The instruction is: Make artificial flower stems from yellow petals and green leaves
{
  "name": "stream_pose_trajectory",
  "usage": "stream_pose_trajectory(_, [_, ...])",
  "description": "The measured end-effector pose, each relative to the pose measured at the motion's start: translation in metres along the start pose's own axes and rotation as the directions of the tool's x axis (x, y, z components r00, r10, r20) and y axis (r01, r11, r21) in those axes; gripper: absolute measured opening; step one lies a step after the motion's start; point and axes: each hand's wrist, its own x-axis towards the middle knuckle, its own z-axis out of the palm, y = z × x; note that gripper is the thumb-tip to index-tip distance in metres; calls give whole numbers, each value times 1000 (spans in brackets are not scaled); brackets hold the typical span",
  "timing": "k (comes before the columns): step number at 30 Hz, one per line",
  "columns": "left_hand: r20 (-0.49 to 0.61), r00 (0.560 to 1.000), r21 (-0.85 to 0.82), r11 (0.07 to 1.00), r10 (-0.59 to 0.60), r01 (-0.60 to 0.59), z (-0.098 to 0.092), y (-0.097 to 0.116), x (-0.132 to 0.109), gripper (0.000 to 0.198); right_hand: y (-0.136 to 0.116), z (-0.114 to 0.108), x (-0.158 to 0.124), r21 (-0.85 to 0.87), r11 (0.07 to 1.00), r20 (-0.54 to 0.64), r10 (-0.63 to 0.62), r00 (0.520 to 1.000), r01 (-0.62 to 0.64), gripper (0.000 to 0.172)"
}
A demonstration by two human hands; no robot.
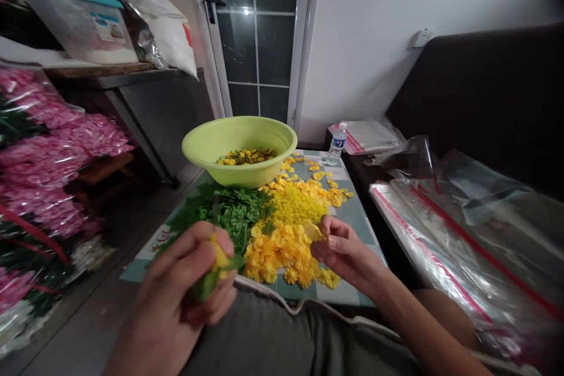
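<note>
In the head view my left hand [194,279] is closed around a small bunch of yellow petals and green leaves [220,264], with a thin blurred stick-like tip showing above it. My right hand [343,247] pinches a yellow artificial flower piece [314,231] between thumb and fingers. Below and beside that hand lies a heap of yellow-orange flower heads [277,249]. Behind it sits a pile of fine yellow bits [297,205]. Loose green leaves [238,211] cover the table's left part.
A lime-green basin [240,176] holding yellow and green pieces stands at the table's far side. Near it is a water bottle [337,142]. Plastic bags [436,247] lie on the dark seat at right; wrapped pink flowers [48,158] stand at left. A grey cushion [273,335] covers my lap.
</note>
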Motion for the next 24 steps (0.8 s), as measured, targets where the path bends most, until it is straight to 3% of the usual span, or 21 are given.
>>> stream_pose_trajectory(2, [19,995,-215,971,-98,100,13,6,0,22,-10,22,0,78,997,86,-14,996,7,27])
stream_pose_trajectory(4, [13,992,-260,957,-127,126,23,6,3,23,-15,42,-3,155,988,172,-6,985,-21,23])
stream_pose_trajectory(7, [3,995,-148,984,-99,98,28,0,5,22,-12,61,-9,234,969,229,19,973,-74,20])
stream_pose_trajectory(10, [2,998,11,998,-67,67,26,-3,-1,22,-2,67,-15,249,964,197,41,979,-91,15])
stream_pose_trajectory(16, [6,998,206,976,67,-67,18,-2,-13,18,9,67,-21,142,988,61,47,997,-55,15])
stream_pose_trajectory(21, [143,969,394,886,203,-244,9,-3,-13,13,11,66,-24,30,999,30,18,999,-19,12])
stream_pose_trajectory(24, [151,968,421,873,201,-247,9,-7,-13,13,12,66,-25,-61,998,10,31,999,-30,10])
